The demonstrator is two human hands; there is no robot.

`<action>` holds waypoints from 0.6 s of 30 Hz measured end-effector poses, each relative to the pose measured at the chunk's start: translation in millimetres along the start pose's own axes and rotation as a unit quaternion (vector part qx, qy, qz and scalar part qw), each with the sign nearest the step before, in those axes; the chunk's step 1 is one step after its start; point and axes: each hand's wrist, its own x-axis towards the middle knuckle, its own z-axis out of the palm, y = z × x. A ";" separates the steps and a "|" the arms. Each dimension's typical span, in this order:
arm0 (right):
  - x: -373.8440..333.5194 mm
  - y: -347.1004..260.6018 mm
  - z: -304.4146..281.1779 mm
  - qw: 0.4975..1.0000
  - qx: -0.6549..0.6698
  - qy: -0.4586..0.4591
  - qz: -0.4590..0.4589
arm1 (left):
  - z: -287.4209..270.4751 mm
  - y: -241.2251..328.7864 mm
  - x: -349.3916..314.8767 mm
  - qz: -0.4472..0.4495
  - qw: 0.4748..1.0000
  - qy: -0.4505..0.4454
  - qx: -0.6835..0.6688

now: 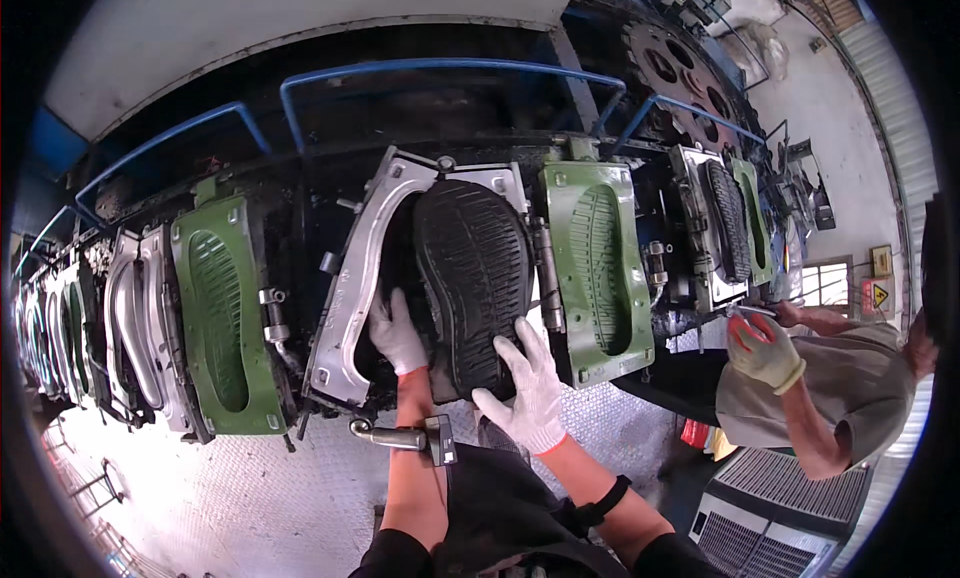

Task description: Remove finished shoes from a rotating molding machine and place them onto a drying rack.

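Observation:
A black ribbed shoe sole (475,268) faces up in front of me, between the halves of an opened silver metal mould (352,313). My left hand (398,336), in a white glove, reaches into the gap between the sole and the mould's left half. Its fingers are stretched out, and some are partly hidden. My right hand (525,393), gloved in white too, has its fingers spread against the sole's lower right edge. Right of the sole lies a green mould plate (600,268) with a sole-shaped hollow. A bent metal handle (390,436) crosses in front of my left forearm.
Another green plate (220,318) and a silver mould (140,328) stand to my left. Blue rails (450,65) run behind the row. At right, a co-worker's gloved hand (765,351) is near another mould (710,228). A grey ventilated cabinet (775,513) stands lower right.

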 end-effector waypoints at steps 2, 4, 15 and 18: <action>1.9 0.5 -3.3 1.000 0.013 -0.009 -0.002 | 3.5 6.5 -0.9 -0.029 0.994 -0.060 -0.083; 5.2 -1.6 -7.6 0.999 -0.012 -0.029 -0.021 | 0.2 2.7 -16.2 -0.097 0.953 -0.164 -0.235; 27.3 -22.1 2.6 0.996 -0.063 -0.059 -0.022 | -61.7 -72.9 -92.5 -0.269 0.866 -0.345 -0.244; 49.1 -17.7 -6.5 0.998 -0.020 -0.059 0.000 | -96.9 -80.8 -102.9 -0.277 0.877 -0.331 -0.211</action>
